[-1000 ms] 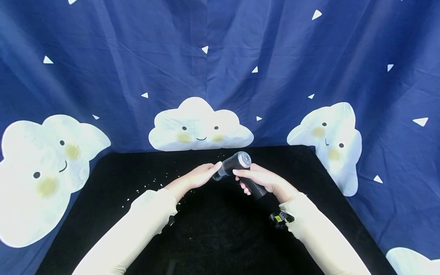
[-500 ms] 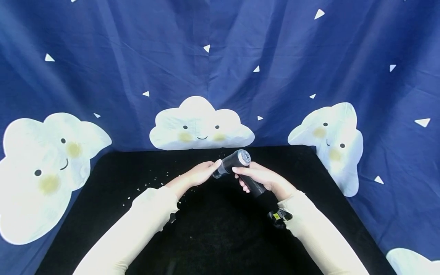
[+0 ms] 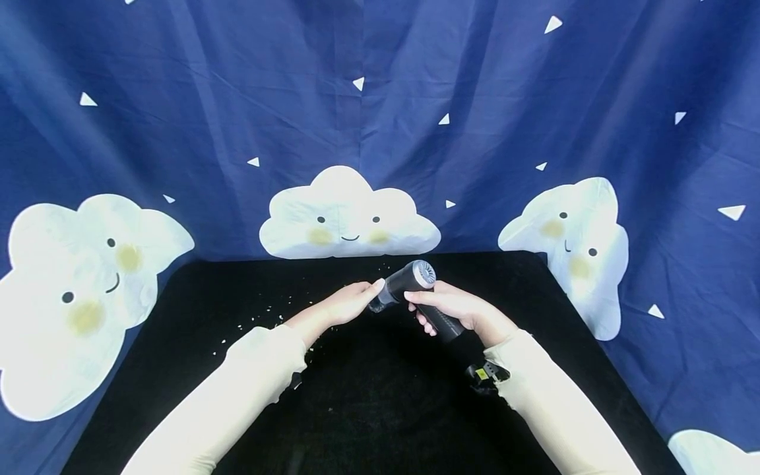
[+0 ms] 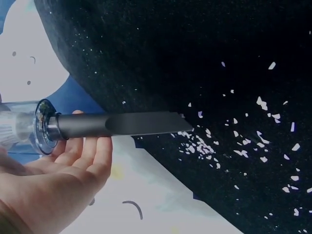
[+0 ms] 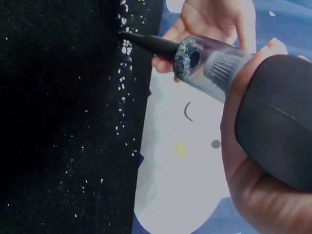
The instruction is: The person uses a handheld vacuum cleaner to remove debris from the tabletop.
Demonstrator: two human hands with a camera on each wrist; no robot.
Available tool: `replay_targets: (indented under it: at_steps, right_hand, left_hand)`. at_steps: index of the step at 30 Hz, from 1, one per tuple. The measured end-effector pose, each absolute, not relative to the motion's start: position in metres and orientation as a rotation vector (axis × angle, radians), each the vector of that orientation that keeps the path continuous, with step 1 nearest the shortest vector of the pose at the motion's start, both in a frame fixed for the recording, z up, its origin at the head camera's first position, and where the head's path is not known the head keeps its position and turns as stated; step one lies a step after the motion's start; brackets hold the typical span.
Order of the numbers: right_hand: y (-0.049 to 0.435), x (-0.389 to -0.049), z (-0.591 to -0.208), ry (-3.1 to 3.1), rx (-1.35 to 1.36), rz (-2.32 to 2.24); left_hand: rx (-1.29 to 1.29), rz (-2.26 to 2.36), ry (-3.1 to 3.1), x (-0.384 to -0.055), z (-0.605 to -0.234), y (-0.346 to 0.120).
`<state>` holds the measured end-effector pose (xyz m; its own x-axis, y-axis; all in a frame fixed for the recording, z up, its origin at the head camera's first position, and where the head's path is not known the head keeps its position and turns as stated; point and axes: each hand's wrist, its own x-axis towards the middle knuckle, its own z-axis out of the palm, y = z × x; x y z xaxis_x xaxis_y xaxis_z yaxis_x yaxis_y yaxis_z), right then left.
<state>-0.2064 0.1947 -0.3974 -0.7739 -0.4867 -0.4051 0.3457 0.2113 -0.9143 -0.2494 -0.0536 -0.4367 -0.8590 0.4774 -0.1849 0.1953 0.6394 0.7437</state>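
Note:
A black handheld vacuum cleaner (image 3: 405,282) with a silver vented end is held over the far middle of the black table. My right hand (image 3: 457,309) grips its handle. My left hand (image 3: 350,303) holds its front, thumb on the clear dust cup (image 5: 207,73) and fingers beneath. In the left wrist view, those fingers (image 4: 100,156) lie behind the base of the flat black nozzle (image 4: 131,124). The slanted nozzle tip is at a cluster of small white scraps (image 4: 202,146); whether it touches the cloth, I cannot tell. Some scraps show inside the cup's front ring.
More white scraps (image 3: 240,326) are scattered over the left part of the black cloth-covered table (image 3: 380,409). A blue curtain (image 3: 380,132) with white clouds (image 3: 350,231) hangs behind the table's far edge and down both sides.
Both hands keep their hold, and the vacuum cleaner shifts only very slightly. The whole head view has drifted a little.

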Motion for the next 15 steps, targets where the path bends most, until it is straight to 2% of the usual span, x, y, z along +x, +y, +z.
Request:
replay_targets:
  at_steps: [15]
  right_hand:
    - [0.1896, -0.2066, -0.4, 1.868, -0.128, -1.669]
  left_hand:
    - [0.535, 1.066, 2.508, -0.2523, -0.4331, -0.0567]
